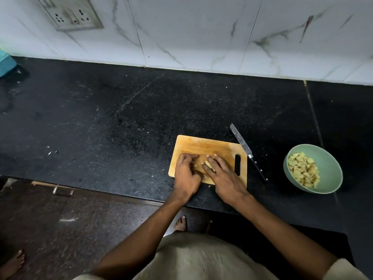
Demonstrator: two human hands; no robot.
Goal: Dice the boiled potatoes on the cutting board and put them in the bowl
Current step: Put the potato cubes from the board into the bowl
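A wooden cutting board lies near the front edge of the black counter. Both my hands rest on it, side by side. My left hand has its fingers curled inward over small potato pieces that show between the two hands. My right hand lies with fairly straight fingers over the same pieces, pressing them toward the left hand. A knife with a black handle lies on the counter just right of the board, held by neither hand. Farther right, a green bowl holds several diced potato pieces.
The black stone counter stretches far to the left and back to a white tiled wall with a socket plate. A teal object sits at the far left edge. Crumbs lie scattered on the counter.
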